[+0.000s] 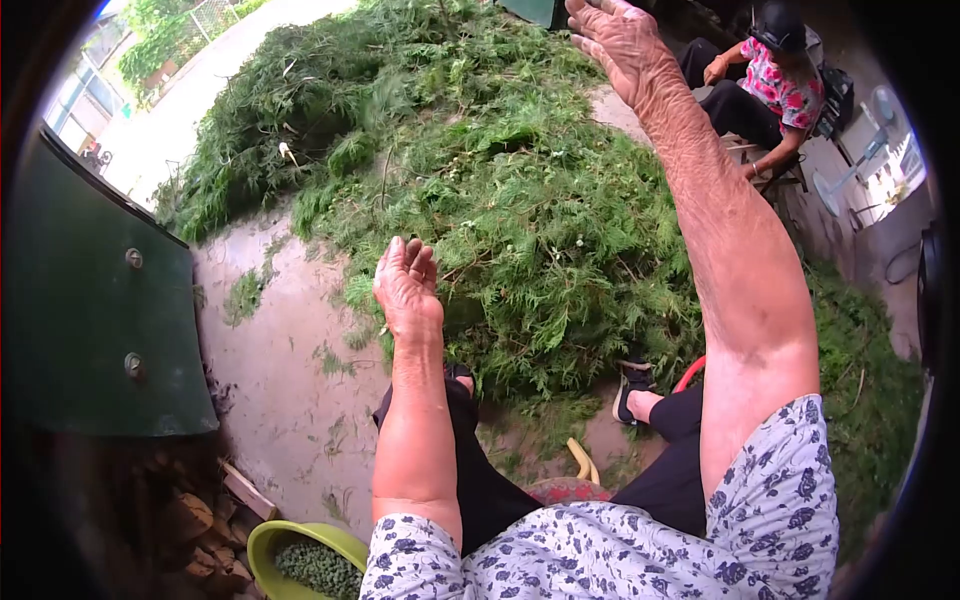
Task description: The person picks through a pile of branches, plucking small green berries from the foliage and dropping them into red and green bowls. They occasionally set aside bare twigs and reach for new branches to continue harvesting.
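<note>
My left hand is raised over the near left side of a large heap of green conifer branches, its fingers loosely bent and nothing visible in them. Stretched far forward, my right hand is at the top of the view with its fingers extended and nothing seen in it. It appears above the back of the heap, near the lower edge of a dark green object. A yellow-green bowl of small green cones or berries stands at the lower left.
Another person in a flowered top sits at the upper right. A green panel stands at left above split wood. Yellow handles lie between my legs. A fan is at the right, and more branches lie beside my right arm.
</note>
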The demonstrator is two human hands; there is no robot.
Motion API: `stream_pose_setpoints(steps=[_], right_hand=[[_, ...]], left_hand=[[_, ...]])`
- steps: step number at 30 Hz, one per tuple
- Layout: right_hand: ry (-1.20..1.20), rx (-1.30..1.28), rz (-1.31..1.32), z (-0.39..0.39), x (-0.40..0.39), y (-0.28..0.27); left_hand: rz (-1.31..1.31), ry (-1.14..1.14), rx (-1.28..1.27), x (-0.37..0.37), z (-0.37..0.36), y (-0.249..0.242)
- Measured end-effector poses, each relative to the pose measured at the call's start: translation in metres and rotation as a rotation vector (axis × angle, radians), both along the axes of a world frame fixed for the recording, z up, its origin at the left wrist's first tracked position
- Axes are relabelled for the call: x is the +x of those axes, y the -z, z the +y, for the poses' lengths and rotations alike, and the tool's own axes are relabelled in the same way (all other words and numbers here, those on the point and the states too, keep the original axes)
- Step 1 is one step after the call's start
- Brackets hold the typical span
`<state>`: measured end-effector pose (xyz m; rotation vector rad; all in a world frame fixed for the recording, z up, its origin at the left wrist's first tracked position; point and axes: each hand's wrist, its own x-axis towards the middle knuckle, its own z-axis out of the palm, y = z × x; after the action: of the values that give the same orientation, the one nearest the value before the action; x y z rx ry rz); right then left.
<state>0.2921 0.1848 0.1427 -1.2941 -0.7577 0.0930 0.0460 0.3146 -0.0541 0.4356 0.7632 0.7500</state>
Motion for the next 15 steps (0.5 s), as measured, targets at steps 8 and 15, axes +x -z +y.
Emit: stream_pose_setpoints(steps=[8,15], right_hand=[[-0.017,-0.493,0.323,-0.113,-0.058,0.186],[0.15,-0.913,1.032,-0.262,-0.155,0.389]], left_hand=[[-0.142,0.262,0.085,-0.006,0.036,0.016],[-0.253,0.549,-0.083,0.011,0.021,0.0]])
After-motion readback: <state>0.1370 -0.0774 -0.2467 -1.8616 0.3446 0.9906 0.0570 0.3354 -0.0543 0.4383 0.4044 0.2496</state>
